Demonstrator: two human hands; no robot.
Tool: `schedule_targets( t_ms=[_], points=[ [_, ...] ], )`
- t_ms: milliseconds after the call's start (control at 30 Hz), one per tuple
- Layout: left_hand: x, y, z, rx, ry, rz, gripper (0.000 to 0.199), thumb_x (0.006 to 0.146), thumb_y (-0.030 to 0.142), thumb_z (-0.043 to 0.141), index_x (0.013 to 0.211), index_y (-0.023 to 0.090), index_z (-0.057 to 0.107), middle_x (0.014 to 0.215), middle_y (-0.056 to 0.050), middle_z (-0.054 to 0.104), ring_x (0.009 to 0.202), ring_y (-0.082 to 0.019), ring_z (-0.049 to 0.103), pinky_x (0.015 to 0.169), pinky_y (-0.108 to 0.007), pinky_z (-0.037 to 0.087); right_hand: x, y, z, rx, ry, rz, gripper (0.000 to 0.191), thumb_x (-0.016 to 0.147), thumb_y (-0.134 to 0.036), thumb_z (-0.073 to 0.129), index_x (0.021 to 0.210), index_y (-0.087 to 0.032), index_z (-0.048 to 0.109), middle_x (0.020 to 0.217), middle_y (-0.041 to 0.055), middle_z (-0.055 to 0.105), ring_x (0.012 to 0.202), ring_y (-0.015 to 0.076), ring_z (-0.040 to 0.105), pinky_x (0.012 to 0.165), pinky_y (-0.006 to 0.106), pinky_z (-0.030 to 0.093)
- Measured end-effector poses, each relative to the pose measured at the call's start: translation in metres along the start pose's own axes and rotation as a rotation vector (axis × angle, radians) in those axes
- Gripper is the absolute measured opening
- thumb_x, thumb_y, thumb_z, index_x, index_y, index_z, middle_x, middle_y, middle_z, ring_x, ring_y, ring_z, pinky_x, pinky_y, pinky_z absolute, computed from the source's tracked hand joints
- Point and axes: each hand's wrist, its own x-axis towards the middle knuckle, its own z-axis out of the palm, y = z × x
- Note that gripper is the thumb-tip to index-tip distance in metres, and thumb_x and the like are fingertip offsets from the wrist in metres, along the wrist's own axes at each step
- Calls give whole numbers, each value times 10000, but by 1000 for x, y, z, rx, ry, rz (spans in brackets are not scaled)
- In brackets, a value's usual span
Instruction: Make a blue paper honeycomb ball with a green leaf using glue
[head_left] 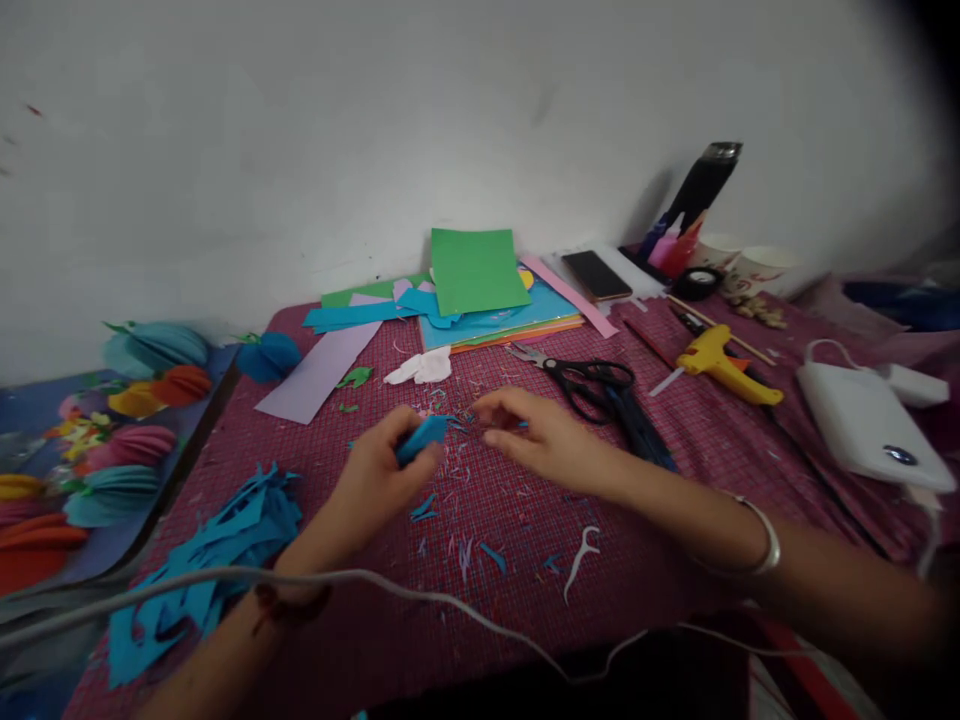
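Clearly, the left hand [386,465] pinches a small piece of blue paper [427,437] near mid-frame – thumb and fingers closed around it. Just to its right, the right hand [544,437] hovers, thumb and fingertips narrowly parted. Blue paper scraps [225,540] lie heaped at lower left – black-handled scissors [553,365] rest right of centre, near a yellow glue gun [712,362].

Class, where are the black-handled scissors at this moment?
In the head view, the black-handled scissors lie right of centre, just beyond the right hand and left of the yellow glue gun.
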Motion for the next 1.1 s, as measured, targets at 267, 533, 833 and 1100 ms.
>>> schedule_targets(
  t_ms=[267, 533, 833, 1100],
  points=[
    [-6, 27, 48, -793, -503, -315, 269, 780, 355, 655, 927, 204, 487, 743, 11, 626, 555, -127, 601, 485, -249, 508, -13, 7, 2, 596, 25, 80, 95, 829, -253, 621, 808, -180, 564, 696, -36, 546, 573, 89, 534, 523, 223, 435],
    [0, 2, 57, -1298, -367, -596, 284, 743, 377, 775, 882, 195, 607, 732, 17, 613, 585, -97, 638, 441, -138, 488, -20, 16, 3, 671, -20, 259, 63, 844, -140, 535, 872, -191, 557, 556, -77, 548, 455, 64, 559, 434, 160, 432],
    [-1, -1, 68, -1199, -135, -528, 292, 548, 282, 902, 751, 185, 717, 938, -23, 707, 867, -145, 668, 758, -220, 559, -18, 22, 16, 783, 110, 204, 169, 781, -79, 579, 900, -198, 592, 857, -13, 647, 789, 118, 649, 756, 296, 542],
    [-2, 2, 69, -1147, -34, -493, 253, 578, 297, 886, 748, 176, 741, 849, -25, 727, 804, -128, 671, 742, -203, 554, -19, 17, 22, 885, 121, 204, 321, 704, -226, 757, 945, -207, 545, 856, -19, 621, 773, 122, 624, 744, 297, 518]
  ],
)
